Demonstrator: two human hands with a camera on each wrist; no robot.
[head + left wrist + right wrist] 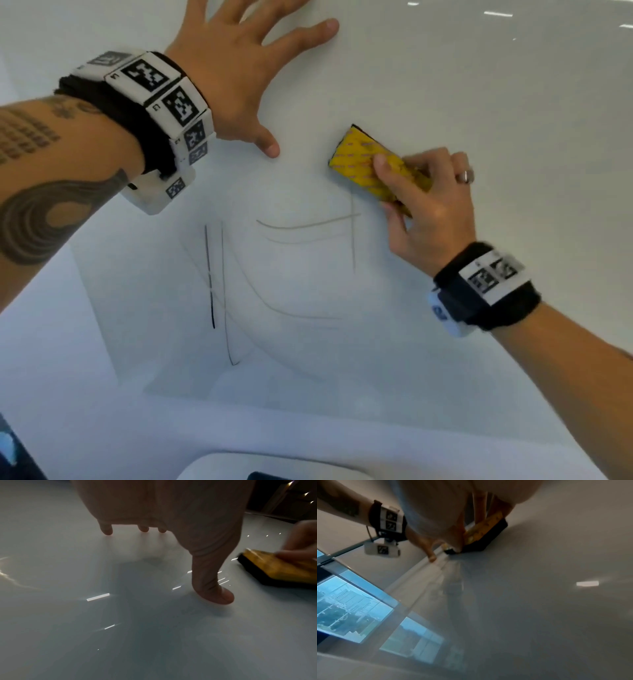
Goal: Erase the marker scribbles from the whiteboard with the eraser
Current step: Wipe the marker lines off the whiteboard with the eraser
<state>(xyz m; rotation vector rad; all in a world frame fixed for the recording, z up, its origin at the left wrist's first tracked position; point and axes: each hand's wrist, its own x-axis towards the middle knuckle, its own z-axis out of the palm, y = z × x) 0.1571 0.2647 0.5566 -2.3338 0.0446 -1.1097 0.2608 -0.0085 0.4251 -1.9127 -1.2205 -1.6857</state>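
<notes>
The eraser [373, 168] is being gripped by the right hand [433, 209] at centre right, pad on the whiteboard [513, 137], long axis slanting lower right. The scribbles [219, 284] are lying below and left. The left hand [233, 72] is being pressed flat, fingers spread, upper left.

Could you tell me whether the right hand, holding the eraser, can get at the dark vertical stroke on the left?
Probably yes: the right hand looks unobstructed; the left hand rests above the dark stroke.
</notes>
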